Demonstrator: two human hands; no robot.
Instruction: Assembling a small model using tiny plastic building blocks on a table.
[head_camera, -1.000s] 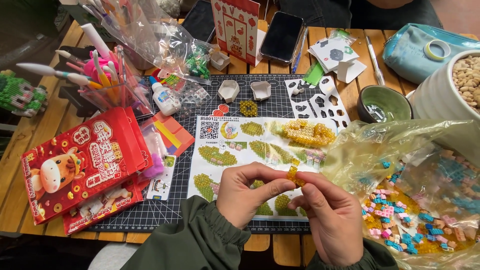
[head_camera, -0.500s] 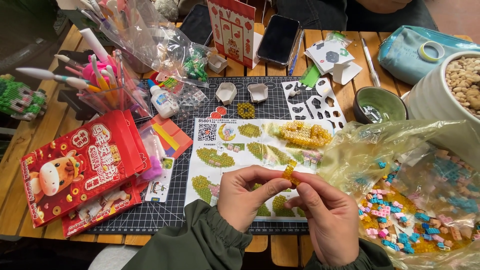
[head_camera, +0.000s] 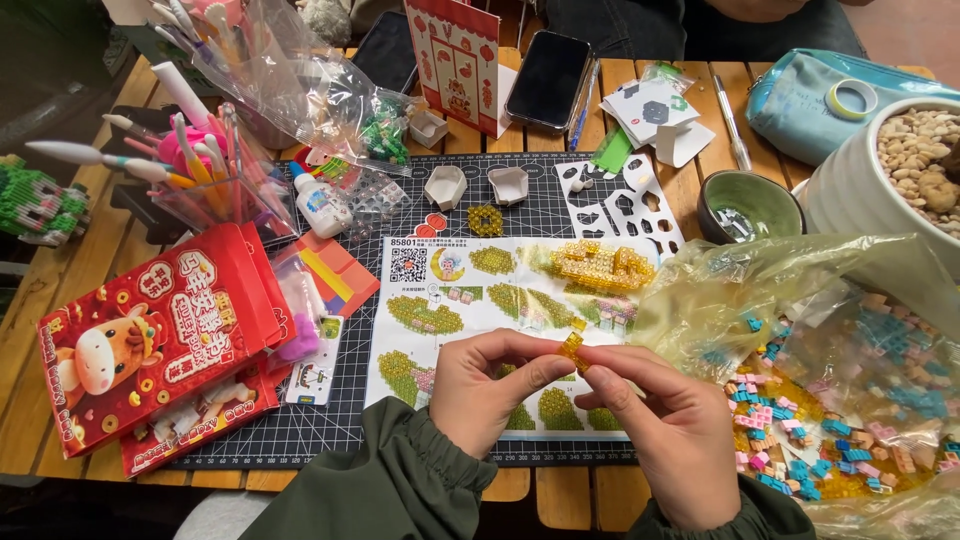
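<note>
Two hands meet at lower centre of the frame, left hand (head_camera: 485, 385) and right hand (head_camera: 665, 430) both pinched shut on a small yellow block piece (head_camera: 572, 347) held between their fingertips, about equally near each. The piece stands roughly upright; its facing is too small to tell. Beneath lies an instruction sheet (head_camera: 450, 290) on the bench (head_camera: 60, 330); a bag of blocks (head_camera: 830, 400) fills the lower right.

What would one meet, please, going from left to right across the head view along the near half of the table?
Red cartoon-ox box → printed instruction sheet → left hand → small yellow translucent brick piece → right hand → clear plastic bag of coloured small bricks.
</note>
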